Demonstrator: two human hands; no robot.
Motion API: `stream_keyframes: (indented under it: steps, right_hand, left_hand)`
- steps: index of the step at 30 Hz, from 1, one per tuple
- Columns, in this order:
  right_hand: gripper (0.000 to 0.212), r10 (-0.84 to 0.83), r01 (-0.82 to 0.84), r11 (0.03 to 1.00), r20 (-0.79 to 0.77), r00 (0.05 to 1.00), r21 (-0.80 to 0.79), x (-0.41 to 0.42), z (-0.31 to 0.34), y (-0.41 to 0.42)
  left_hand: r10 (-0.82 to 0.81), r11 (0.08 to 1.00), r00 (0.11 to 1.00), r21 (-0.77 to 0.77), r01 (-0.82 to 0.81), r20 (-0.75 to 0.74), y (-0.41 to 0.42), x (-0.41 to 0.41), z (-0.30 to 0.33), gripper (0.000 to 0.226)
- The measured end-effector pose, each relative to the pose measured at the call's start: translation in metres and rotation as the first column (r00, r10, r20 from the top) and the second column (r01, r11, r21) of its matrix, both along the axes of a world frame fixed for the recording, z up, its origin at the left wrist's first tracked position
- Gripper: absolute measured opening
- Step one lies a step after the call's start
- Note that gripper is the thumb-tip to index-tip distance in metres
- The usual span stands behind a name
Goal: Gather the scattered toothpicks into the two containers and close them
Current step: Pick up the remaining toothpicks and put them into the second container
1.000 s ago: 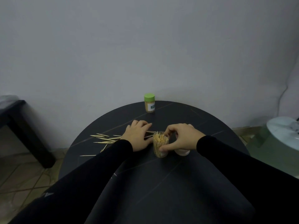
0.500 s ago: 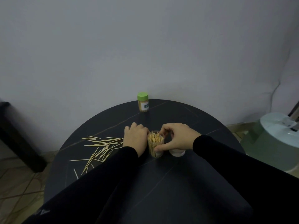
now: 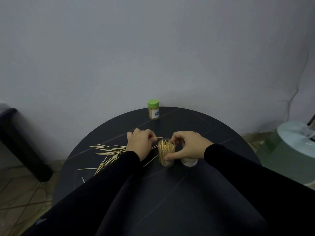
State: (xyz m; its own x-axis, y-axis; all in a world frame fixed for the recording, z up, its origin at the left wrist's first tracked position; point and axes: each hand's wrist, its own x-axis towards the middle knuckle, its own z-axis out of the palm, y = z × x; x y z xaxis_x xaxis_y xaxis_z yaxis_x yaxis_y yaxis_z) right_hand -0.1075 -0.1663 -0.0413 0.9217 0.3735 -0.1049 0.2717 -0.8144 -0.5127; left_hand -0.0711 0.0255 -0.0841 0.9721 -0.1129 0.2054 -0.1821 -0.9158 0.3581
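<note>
The right hand grips the open jar of toothpicks mid-bench, a white lid just beside it. The left hand pinches a few toothpicks; loose toothpicks lie toward the left edge. A green-capped jar stands at the far edge.

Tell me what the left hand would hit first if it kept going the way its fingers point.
Probably the open toothpick jar: the left hand pinches toothpicks pointing right toward its rim. Depth is unclear, so it might pass just behind.
</note>
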Motion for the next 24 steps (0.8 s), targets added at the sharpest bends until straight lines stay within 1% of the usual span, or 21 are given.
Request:
stream_keyframes:
  steps: [2,5,6,7,8,9,10,11,12,13,14,15,16,17,18,20,22,23,24]
  right_hand:
    - [0.045,0.005,-0.005,1.000,-0.002,1.000,-0.004,0.000,0.000,0.001]
    - [0.045,0.003,-0.003,1.000,0.002,1.000,-0.005,0.000,0.000,0.001]
    - [0.045,0.000,0.000,1.000,0.001,1.000,0.000,0.000,-0.001,0.001]
    - [0.046,-0.002,0.002,1.000,0.001,1.000,0.005,0.000,-0.001,0.001]
    - [0.046,-0.004,0.004,1.000,0.003,1.000,0.009,0.000,-0.001,0.001]
    - [0.045,-0.006,0.006,1.000,0.006,1.000,0.012,-0.001,-0.001,0.002]
    - [0.045,-0.006,0.006,1.000,0.009,1.000,0.015,-0.001,-0.001,0.003]
    - [0.045,-0.005,0.005,1.000,0.013,1.000,0.015,-0.001,-0.001,0.003]
    - [0.045,-0.002,0.001,1.000,0.017,1.000,0.015,-0.001,-0.002,0.004]
    - [0.045,0.004,-0.004,1.000,0.021,1.000,0.015,-0.002,-0.002,0.005]
    - [0.045,0.009,-0.009,1.000,0.025,1.000,0.014,-0.002,-0.002,0.006]
    - [0.044,0.013,-0.013,1.000,0.032,0.999,0.012,-0.002,-0.002,0.007]
    - [0.044,0.015,-0.015,1.000,0.042,0.999,0.009,-0.002,-0.002,0.007]
    - [0.043,0.016,-0.016,1.000,0.049,0.999,0.006,-0.002,-0.002,0.007]
    - [0.044,0.016,-0.017,1.000,0.051,0.999,0.005,-0.002,-0.002,0.007]
    - [0.044,0.019,-0.020,1.000,0.047,0.999,0.008,-0.002,-0.002,0.007]
    - [0.044,0.027,-0.027,1.000,0.041,0.999,0.009,-0.002,-0.003,0.007]
    - [0.044,0.031,-0.031,0.999,0.036,0.999,0.007,-0.002,-0.002,0.007]
    - [0.045,0.033,-0.033,0.999,0.030,0.999,0.004,-0.001,-0.002,0.007]
  left_hand:
    - [0.062,0.992,0.998,-0.115,-0.058,0.028,0.006,0.002,0.003,0.009]
    - [0.111,0.979,0.990,-0.180,-0.093,0.090,0.007,0.000,0.017,0.015]
    - [0.128,0.967,0.988,-0.232,-0.104,0.087,0.005,-0.003,0.023,0.014]
    - [0.128,0.940,0.990,-0.326,-0.102,0.061,0.004,-0.005,0.027,0.013]
    - [0.096,0.885,0.995,-0.460,-0.069,0.036,0.002,-0.008,0.031,0.014]
    - [0.044,0.786,0.999,-0.618,-0.018,0.027,0.000,-0.011,0.035,0.016]
    - [-0.005,0.656,1.000,-0.755,0.025,0.029,-0.004,-0.016,0.038,0.017]
    - [-0.042,0.526,0.998,-0.849,0.053,0.036,-0.008,-0.021,0.042,0.017]
    - [-0.069,0.419,0.997,-0.905,0.071,0.047,-0.012,-0.026,0.045,0.016]
    - [-0.090,0.350,0.995,-0.934,0.077,0.049,-0.016,-0.030,0.047,0.015]
    - [-0.108,0.314,0.993,-0.946,0.080,0.048,-0.021,-0.036,0.048,0.014]
    - [-0.119,0.311,0.992,-0.948,0.075,0.039,-0.023,-0.040,0.047,0.014]
    - [-0.132,0.326,0.991,-0.943,0.067,0.025,-0.025,-0.044,0.045,0.013]
    - [-0.131,0.370,0.991,-0.928,0.050,0.001,-0.025,-0.047,0.041,0.013]
    - [-0.133,0.430,0.991,-0.902,0.035,-0.024,-0.024,-0.048,0.036,0.012]
    - [-0.126,0.600,0.992,-0.798,0.059,-0.022,-0.019,-0.049,0.028,0.009]
    - [-0.109,0.782,0.993,-0.613,0.111,0.040,-0.011,-0.048,0.023,0.004]
    - [-0.107,0.846,0.992,-0.517,0.127,0.069,-0.007,-0.048,0.023,0.006]
    - [-0.109,0.886,0.990,-0.441,0.139,0.093,-0.004,-0.049,0.024,0.009]
